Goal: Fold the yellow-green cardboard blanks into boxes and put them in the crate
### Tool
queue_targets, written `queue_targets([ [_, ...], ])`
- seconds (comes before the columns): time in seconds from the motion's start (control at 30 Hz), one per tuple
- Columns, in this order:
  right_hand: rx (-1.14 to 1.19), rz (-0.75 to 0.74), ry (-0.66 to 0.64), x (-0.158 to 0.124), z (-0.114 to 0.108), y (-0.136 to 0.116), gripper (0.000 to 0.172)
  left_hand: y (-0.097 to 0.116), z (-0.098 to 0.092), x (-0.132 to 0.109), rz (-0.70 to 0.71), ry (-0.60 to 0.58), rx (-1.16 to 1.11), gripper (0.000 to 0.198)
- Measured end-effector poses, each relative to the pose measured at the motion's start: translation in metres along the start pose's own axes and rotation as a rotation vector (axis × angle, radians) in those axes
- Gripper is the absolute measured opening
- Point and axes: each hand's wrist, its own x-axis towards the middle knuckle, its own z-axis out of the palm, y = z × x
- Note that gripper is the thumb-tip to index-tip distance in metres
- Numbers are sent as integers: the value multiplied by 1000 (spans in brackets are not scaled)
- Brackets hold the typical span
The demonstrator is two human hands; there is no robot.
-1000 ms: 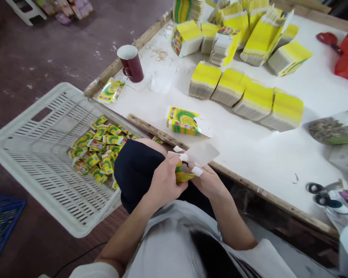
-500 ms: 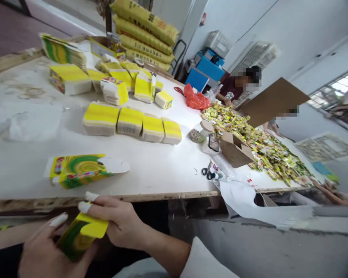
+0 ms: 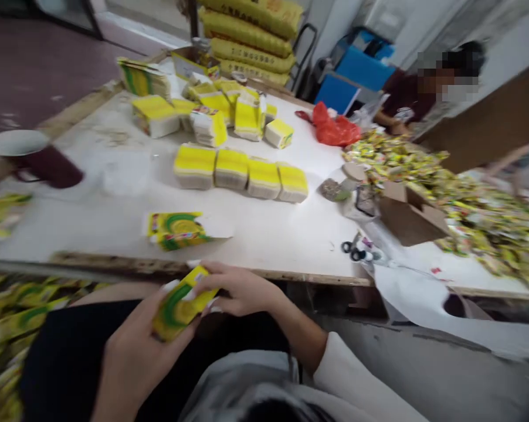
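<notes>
A small yellow and green carton (image 3: 176, 310) is held tilted above my lap, near the table's front edge. My left hand (image 3: 139, 340) is closed around its left side and lower edge. At the carton's right end, my right hand (image 3: 242, 288) grips with its fingers pressed on the top, white covers on some fingertips. Just beyond my hands, another yellow and green carton (image 3: 176, 231) lies on the table with a white flap pointing right. Behind it stands a row of yellow-topped stacks of flat cartons (image 3: 196, 167).
A dark red mug (image 3: 48, 164) stands at the left. More yellow stacks (image 3: 156, 114) sit at the back. Scissors (image 3: 352, 251), an open cardboard box (image 3: 409, 214) and a heap of yellow packets (image 3: 475, 217) are to the right. A co-worker (image 3: 418, 94) sits behind a red bag (image 3: 335, 126).
The view has swung left, bringing the mug and the packets at lower left into sight. The carton's end flap that stuck out is now folded down under my right fingers.
</notes>
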Motion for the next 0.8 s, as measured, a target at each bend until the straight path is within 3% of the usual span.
queue_targets([
  [0.1, 146, 61, 177, -3, 22, 5, 51, 7, 2, 4, -25, -52, 28, 51],
  [0.17, 280, 56, 245, -4, 33, 7, 70, 9, 2, 4, -115, -57, -94, 55],
  [0.2, 354, 45, 268, -3, 35, 8, 79, 11, 1, 3, -193, -24, -214, 57],
  [0.27, 454, 48, 329, 3, 32, 11, 86, 17, -4, 5, -344, 168, -552, 56],
  [0.3, 447, 76, 384, 8, 28, 13, 79, 20, -7, 8, -403, 314, -740, 55],
  [0.37, 291, 166, 528, 23, 16, 19, 47, 24, -13, 15, -470, 570, -1045, 59],
  [0.43, 36, 260, 658, 41, 6, 26, 23, 25, -16, 21, -545, 655, -1212, 73],
  [0.5, -189, 358, 702, 60, 1, 34, 20, 20, -15, 23, -644, 591, -1286, 77],
  [0.63, -371, 549, 601, 82, 3, 47, 21, 7, -4, 15, -714, 418, -1322, 54],
  [0.8, -387, 544, 593, 87, 7, 54, 19, 2, 5, 10, -699, 348, -1310, 42],
])
